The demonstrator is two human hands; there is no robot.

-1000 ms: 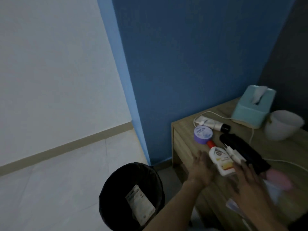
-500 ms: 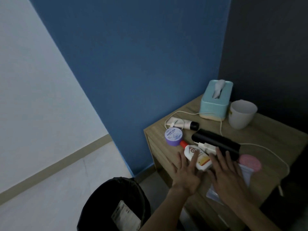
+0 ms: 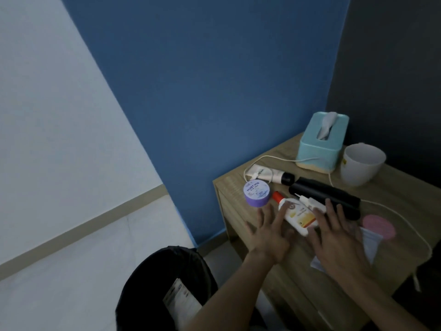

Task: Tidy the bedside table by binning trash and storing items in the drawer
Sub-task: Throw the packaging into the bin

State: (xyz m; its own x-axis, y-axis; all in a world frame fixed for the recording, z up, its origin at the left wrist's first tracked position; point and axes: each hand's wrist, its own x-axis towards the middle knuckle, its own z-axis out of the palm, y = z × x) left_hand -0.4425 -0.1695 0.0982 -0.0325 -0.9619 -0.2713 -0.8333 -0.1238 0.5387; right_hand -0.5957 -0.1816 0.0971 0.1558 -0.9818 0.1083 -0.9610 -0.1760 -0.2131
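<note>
Left hand (image 3: 267, 237), right hand (image 3: 338, 244): both bare, no rings, no watch. Forearms bare to frame's bottom edge; no sleeves visible.

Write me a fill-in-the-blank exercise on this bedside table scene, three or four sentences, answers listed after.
1. The tissue box at the back of the bedside table is coloured ____.
2. The small round jar near the table's front left corner has a ____ body.
3. The white bottle lying between the two hands has a ____ cap.
4. On the floor beside the table stands a black ____.

Answers: teal; purple; red; bin
</note>
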